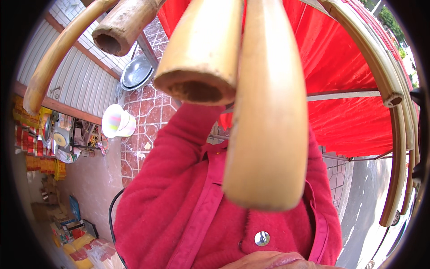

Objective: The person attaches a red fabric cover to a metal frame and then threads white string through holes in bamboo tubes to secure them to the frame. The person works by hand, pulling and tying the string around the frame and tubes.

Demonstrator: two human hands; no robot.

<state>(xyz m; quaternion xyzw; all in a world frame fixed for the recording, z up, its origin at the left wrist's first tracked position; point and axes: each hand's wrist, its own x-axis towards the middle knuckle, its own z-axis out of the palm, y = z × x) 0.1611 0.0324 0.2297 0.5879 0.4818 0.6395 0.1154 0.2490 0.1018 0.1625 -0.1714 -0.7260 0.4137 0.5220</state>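
Note:
Close in front of me hang the ends of two thick, pale yellow bamboo poles. The left bamboo pole point(201, 40) shows its hollow cut end. The right bamboo pole point(268, 112) reaches lower, over my chest, with its opening out of sight. My left arm, in a red fuzzy sleeve point(165, 143), rises behind the left pole, which hides the hand. The right red sleeve point(320, 175) passes up behind the right pole. Neither hand shows, so I cannot see what they hold or touch.
More bamboo poles point(376, 49) curve along the right edge; a hollow brown pole point(127, 27) and a thin yellow one point(53, 62) are at upper left. Red cloth point(345, 121) spreads behind. A white bucket point(118, 121) and metal basin point(136, 71) stand on red tiles point(148, 107).

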